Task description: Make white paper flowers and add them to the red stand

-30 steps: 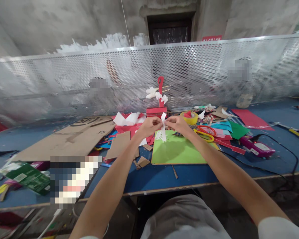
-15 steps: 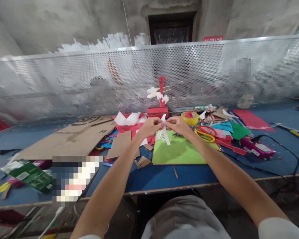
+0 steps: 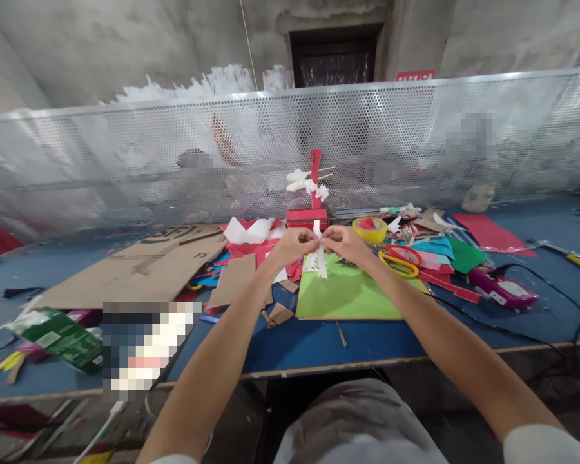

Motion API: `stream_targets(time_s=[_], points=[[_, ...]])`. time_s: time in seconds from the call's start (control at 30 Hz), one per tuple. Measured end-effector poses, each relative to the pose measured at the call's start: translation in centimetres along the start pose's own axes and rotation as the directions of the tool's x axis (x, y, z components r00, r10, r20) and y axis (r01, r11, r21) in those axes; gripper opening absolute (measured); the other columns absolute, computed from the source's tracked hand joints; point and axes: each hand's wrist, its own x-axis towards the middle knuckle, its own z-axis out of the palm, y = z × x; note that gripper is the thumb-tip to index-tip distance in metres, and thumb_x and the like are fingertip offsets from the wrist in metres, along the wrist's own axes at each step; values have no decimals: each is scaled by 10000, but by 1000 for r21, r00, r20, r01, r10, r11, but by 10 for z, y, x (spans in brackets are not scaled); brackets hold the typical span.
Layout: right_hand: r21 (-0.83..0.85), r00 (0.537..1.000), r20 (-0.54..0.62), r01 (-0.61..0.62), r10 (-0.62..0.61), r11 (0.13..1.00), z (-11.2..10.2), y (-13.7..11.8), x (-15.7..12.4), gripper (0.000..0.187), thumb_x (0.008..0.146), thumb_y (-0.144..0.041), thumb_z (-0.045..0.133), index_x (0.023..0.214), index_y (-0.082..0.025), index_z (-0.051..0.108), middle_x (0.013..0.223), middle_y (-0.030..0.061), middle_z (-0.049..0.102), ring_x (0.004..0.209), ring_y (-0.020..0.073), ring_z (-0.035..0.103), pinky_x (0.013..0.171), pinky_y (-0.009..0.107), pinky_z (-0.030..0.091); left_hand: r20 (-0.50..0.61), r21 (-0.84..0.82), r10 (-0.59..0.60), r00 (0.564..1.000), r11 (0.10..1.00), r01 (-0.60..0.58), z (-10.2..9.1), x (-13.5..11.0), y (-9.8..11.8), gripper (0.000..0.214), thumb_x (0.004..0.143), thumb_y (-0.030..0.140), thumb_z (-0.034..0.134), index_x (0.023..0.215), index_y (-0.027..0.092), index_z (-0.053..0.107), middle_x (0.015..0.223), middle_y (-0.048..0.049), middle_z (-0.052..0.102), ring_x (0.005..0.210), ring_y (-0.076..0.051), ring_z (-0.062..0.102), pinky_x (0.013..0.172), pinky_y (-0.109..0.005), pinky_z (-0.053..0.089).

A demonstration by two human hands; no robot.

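My left hand [image 3: 297,245] and right hand [image 3: 341,241] pinch a white paper strip [image 3: 322,265] between them, fingertips hiding its middle; any fold there I can't make out. It hangs over the green sheet [image 3: 352,296], partly overlapping lacy white scraps [image 3: 310,262]. My right wrist obscures the yellow-handled scissors' [image 3: 400,266] blades. Pixelation [image 3: 149,348] masks something beside the green box [image 3: 60,341].

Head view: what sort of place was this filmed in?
Probably a papercraft work area, perhaps in a workshop; the exact kind of room isn't certain. What shows it: a brown cardboard sheet, a roll of yellow tape and a white paper strip.
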Motion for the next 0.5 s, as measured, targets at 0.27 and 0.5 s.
stream_targets(time_s=[0.27,0.5], points=[[-7,1000,12,-16,16,1000,-1,0,1,151,795,-332,611,816,-183,617,641,12,644,494,108,539,409,193,362,9,-33,-51,999,998,51,0,0,3,141,801,262,616,791,132,670,709,-32,651,580,-87,525,553,-218,403],[-8,1000,28,-1,2,1000,-2,5,3,129,800,-315,602,814,-187,604,634,4,643,469,99,513,400,195,369,6,-22,-48,999,999,48,0,0,3,127,792,252,610,778,137,662,686,-15,632,568,-84,508,543,-215,394]])
